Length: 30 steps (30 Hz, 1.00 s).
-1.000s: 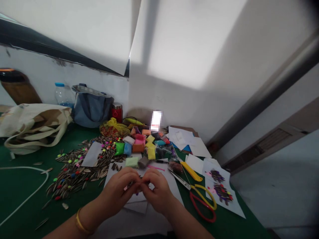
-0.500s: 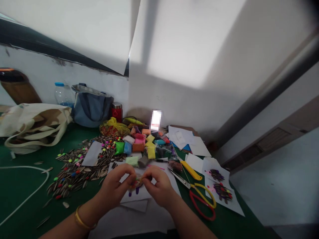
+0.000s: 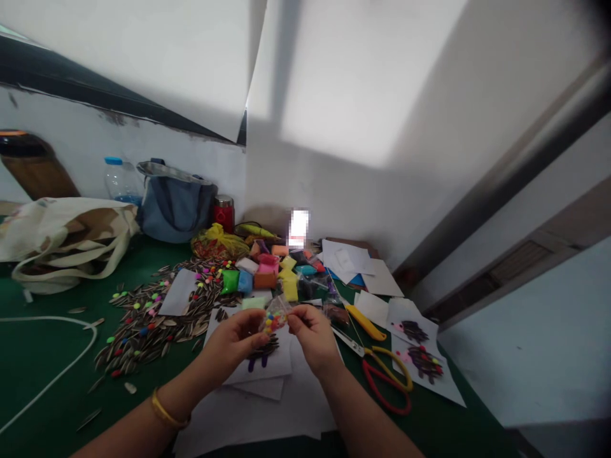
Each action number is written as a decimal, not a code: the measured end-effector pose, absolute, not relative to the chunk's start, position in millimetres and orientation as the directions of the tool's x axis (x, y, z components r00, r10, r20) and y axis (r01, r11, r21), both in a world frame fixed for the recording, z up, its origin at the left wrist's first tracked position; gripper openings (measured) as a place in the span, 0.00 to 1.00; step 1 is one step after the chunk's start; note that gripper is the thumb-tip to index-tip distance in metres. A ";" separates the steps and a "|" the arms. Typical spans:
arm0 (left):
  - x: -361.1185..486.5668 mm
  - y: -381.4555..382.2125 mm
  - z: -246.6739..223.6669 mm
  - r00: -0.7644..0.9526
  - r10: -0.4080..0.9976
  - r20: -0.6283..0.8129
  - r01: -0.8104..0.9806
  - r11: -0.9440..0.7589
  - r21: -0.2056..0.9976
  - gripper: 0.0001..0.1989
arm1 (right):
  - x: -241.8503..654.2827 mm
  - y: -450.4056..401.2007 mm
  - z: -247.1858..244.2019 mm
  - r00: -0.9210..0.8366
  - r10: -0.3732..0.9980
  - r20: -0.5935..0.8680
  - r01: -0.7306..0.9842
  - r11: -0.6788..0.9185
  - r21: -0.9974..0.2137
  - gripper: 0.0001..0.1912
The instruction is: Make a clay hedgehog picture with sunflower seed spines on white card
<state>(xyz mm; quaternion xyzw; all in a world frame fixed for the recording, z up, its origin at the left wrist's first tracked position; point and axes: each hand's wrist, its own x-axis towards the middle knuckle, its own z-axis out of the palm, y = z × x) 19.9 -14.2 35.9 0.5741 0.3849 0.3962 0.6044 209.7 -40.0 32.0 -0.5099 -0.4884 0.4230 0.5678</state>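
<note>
Between my hands is a small clear plastic bag [image 3: 275, 316] of coloured balls, red, yellow and blue among them. My left hand [image 3: 237, 339] grips its left side, thumb in front. The fingers of my right hand [image 3: 311, 331] pinch its right edge. Below the bag, a sheet of white paper [image 3: 281, 367] carries a hedgehog-like figure [image 3: 267, 348] made of sunflower seeds with purple legs, partly hidden by my left hand. More white sheets lie beneath it. Scissors [image 3: 382, 375] with yellow and red handles lie to the right of my right hand.
Sunflower seeds [image 3: 138, 324] mixed with coloured balls spread on the left. Colourful clay packets [image 3: 265, 280] are heaped behind my hands. A yellow cutter [image 3: 365, 322] and finished seed figures [image 3: 422, 362] lie right. Bags [image 3: 176, 207] stand at the back left.
The bag of balls has come up and tilted into clearer view. My hands have shifted slightly apart, uncovering more of the seed figure on the paper.
</note>
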 end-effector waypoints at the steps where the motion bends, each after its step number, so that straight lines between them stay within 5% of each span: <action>1: 21.2 -14.8 37.7 0.383 0.924 -0.017 -0.022 0.027 0.999 0.23 | 208.9 -39.7 31.3 0.159 0.981 0.113 0.005 0.114 -0.994 0.09; 10: 13.4 -8.5 38.0 0.378 0.926 -0.014 0.172 -0.055 0.984 0.19 | 215.3 -36.6 29.7 -0.040 0.997 0.059 -0.037 0.057 -0.998 0.08; 15: 9.7 -3.3 33.2 0.391 0.920 -0.014 0.145 -0.047 0.988 0.27 | 232.1 -37.8 44.5 -0.034 0.998 0.060 -0.010 0.059 -0.998 0.07; 20: 9.1 -0.1 37.0 0.320 0.947 0.023 0.133 -0.069 0.989 0.28 | 266.2 -40.4 52.8 0.298 0.954 0.040 -0.246 0.117 -0.962 0.12; 24: 9.7 0.8 37.5 0.300 0.952 0.057 0.139 -0.103 0.985 0.27 | 320.0 -53.5 45.9 0.624 0.781 -0.039 -0.458 0.325 -0.827 0.12; 30: 6.7 2.1 37.0 0.292 0.952 0.092 0.126 -0.134 0.983 0.26 | 427.6 -95.8 52.6 0.844 0.531 -0.071 -0.374 0.490 -0.788 0.11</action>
